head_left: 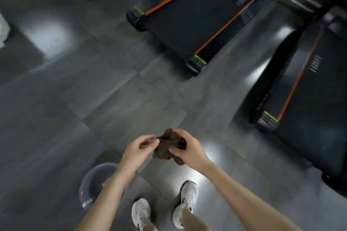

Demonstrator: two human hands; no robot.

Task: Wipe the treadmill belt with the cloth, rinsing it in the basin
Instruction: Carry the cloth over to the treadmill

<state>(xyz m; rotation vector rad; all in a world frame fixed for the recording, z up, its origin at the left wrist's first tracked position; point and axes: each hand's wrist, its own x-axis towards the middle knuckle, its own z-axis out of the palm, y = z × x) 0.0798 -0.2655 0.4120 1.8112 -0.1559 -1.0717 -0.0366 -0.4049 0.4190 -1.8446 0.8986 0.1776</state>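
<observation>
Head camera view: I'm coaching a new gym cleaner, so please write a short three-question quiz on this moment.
1. The brown cloth is held by: A) one hand, B) both hands, C) neither hand.
2. True or false: the cloth is spread out flat.
3. Fill in: the basin stands on the floor beside the person's ___ shoe.
Key: 1 B, left hand and right hand both grip it. 2 False, it is bunched. 3 left.
</observation>
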